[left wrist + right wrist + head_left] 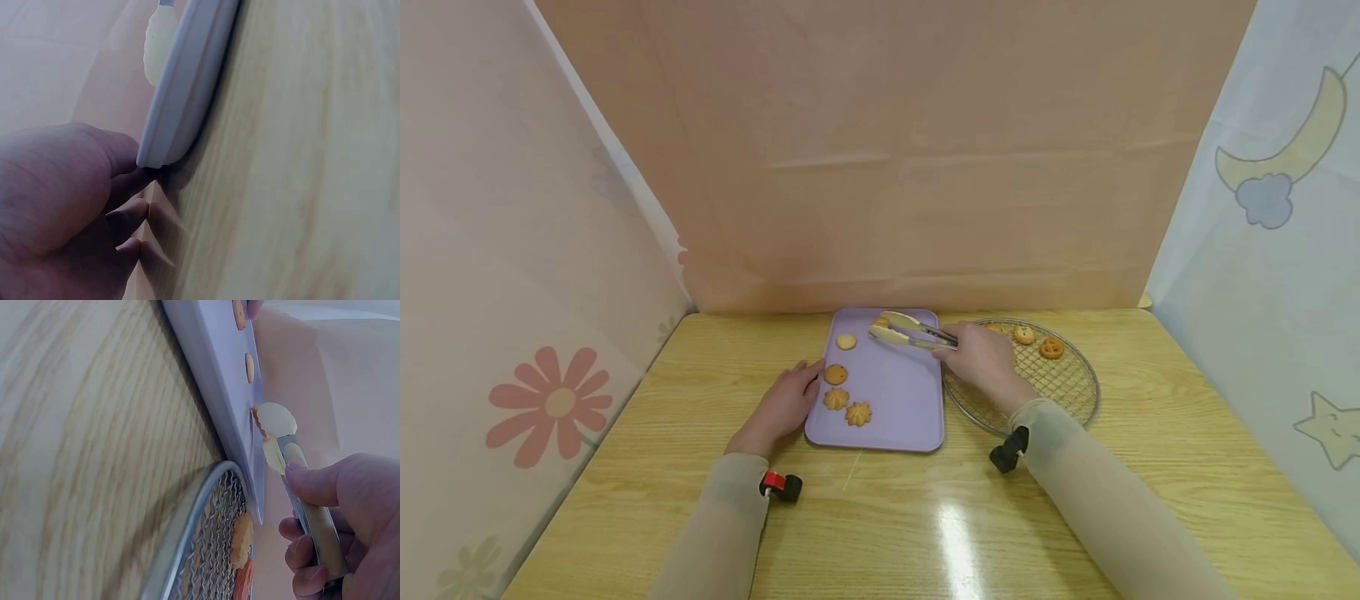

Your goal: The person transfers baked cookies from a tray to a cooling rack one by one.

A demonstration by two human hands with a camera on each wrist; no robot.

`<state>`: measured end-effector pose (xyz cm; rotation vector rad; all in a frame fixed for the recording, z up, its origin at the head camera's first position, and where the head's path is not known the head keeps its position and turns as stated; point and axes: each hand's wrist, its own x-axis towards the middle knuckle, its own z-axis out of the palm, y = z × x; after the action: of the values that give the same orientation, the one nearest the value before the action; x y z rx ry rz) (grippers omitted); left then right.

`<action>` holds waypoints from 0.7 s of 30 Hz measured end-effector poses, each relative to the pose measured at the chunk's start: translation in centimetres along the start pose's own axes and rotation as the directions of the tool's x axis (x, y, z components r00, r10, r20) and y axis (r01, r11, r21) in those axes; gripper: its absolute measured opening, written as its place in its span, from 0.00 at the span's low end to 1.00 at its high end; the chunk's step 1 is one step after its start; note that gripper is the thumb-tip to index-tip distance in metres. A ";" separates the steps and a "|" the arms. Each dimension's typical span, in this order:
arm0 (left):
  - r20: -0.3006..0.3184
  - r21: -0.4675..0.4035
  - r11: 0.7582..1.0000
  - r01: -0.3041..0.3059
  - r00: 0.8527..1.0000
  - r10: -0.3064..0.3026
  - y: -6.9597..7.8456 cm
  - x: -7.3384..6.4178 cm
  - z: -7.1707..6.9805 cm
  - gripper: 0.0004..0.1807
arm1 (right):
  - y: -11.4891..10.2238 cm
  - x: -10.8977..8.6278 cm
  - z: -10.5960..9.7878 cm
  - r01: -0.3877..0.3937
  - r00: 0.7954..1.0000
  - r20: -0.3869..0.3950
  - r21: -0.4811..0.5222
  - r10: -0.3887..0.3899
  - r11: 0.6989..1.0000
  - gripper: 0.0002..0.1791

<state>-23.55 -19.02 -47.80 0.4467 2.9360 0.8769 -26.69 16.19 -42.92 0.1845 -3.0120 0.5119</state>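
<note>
My right hand (981, 357) grips a pair of tongs (315, 531) with metal arms and cream-coloured tips. Between the tips is a golden cookie (881, 322), partly covered by them, over the far part of a purple tray (895, 375). With thumb and finger, my left hand (782, 404) pinches the tray's left rim. Along that side of the tray lie a small pale round cookie (846, 342), a browner round cookie (836, 374) and two flower-shaped cookies (858, 413).
A round wire rack (1060, 387) stands right of the tray, partly under my right forearm. On it are a pretzel-shaped cookie (1052, 347), a round cookie (1023, 334) and another partly hidden by my hand. An orange-brown backdrop (895, 167) rises behind the wooden table (880, 525).
</note>
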 end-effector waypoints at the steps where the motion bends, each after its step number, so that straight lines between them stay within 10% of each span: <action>1: -0.007 -0.008 1.000 -0.003 1.000 0.003 -0.3 0.1 0.2 0.27 | 0.0 0.0 0.0 -0.001 1.000 0.000 0.003 0.001 1.000 0.27; 9: -0.035 -0.016 1.000 -0.008 0.999 0.008 -2.1 1.2 1.4 0.27 | 0.3 -0.1 -0.2 0.016 1.000 -0.007 0.013 -0.016 1.000 0.24; 21: -0.024 0.013 1.000 -0.018 1.000 0.018 -0.8 0.3 0.5 0.26 | 0.5 -0.4 -0.4 0.021 1.000 -0.017 0.011 -0.021 1.000 0.27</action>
<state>-23.97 -19.34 -48.62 0.4670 2.9653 0.8717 -26.36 16.85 -42.78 0.2116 -2.9881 0.5257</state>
